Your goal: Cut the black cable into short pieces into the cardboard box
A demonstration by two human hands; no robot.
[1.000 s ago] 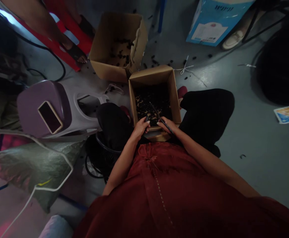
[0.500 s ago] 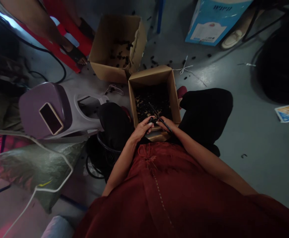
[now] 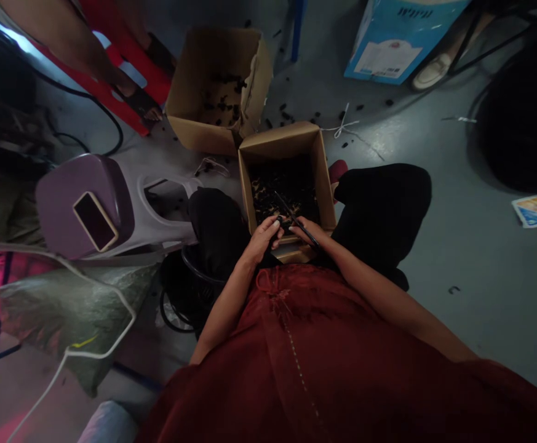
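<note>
My left hand [image 3: 262, 240] is closed on a small black piece [image 3: 280, 219], pinched between thumb and fingers. In my right hand [image 3: 306, 230] lies a thin, dark, rod-like tool [image 3: 287, 207], its tip slanting up and to the left. What kind of tool it is, I cannot tell. Both hands are close together over the near edge of an open cardboard box [image 3: 280, 136] standing between my knees. Many small black pieces [image 3: 291, 175] cover the inside of this box. My fingers partly hide the held piece.
Beyond stands a second cardboard box [image 3: 203, 136] with scattered black pieces. A person's gloved hand [image 3: 141, 103] is beside it. To the left, a phone [image 3: 95, 220] lies on a purple stool [image 3: 60, 191]. A blue carton [image 3: 388, 43] stands back right; loose pieces dot the floor.
My left hand has shifted and turned slightly, and the black piece has come up a little at its fingertips. The tool in my right hand has barely moved.
</note>
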